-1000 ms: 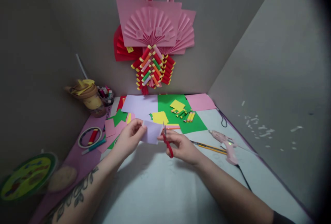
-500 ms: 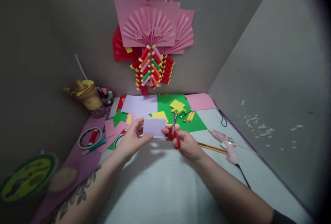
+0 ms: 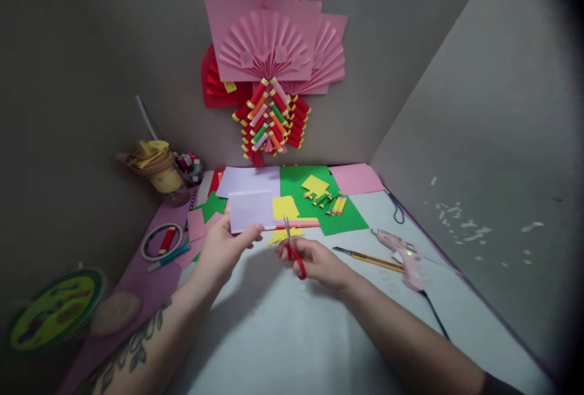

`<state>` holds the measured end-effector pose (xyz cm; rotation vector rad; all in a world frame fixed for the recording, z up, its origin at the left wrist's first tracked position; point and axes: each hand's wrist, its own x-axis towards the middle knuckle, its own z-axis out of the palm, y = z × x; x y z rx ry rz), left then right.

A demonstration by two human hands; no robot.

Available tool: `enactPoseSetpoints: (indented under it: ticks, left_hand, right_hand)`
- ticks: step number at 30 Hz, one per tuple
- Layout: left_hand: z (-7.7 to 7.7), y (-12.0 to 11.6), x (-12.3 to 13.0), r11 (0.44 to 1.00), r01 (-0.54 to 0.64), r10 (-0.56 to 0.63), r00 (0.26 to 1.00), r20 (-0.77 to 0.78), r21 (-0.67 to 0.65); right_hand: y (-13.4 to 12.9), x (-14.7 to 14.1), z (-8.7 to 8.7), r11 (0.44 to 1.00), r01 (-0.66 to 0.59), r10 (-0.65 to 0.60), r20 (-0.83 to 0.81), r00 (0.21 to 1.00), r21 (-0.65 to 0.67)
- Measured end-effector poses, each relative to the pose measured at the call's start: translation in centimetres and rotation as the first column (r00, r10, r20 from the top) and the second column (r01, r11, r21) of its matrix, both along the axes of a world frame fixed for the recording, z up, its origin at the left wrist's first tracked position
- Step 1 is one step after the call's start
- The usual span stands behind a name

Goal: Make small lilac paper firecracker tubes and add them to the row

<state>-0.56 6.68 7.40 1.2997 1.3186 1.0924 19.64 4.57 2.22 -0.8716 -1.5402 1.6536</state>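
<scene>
between grey walls (image 3: 137, 54), over a pale table (image 3: 283, 334), left hand (image 3: 219, 252) pinches lilac paper (image 3: 252, 210) and right hand (image 3: 322, 263) grips red scissors (image 3: 296, 259).

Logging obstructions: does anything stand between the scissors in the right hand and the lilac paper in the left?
Nothing visible does; the gap looks open. The left hand grips the lilac paper from below, clear of the scissors.

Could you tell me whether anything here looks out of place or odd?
White flecks dot the grey surface on the right, looking like stray marks or scraps; I cannot tell which. Nothing else stands out.
</scene>
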Motion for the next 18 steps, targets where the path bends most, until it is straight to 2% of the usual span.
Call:
enactPoseSetpoints:
  ticks: [5,11,18]
  left_hand:
    - [0.4,-0.8,0.3,1.0,-0.004,0.004,1.0,-0.028,0.023]
    - [0.0,-1.2,0.9,0.999,0.033,-0.032,0.998,-0.048,0.016]
    - [0.0,-1.6,1.2,0.998,0.058,-0.057,0.997,-0.06,0.013]
  right_hand:
    - [-0.7,-0.8,0.3,0.989,-0.147,0.147,0.1,0.984,-0.01]
    - [-0.9,-1.1,0.4,0.99,-0.13,0.119,0.147,0.982,0.063]
    - [-0.9,-1.2,0.4,0.992,-0.115,0.106,0.178,0.978,0.043]
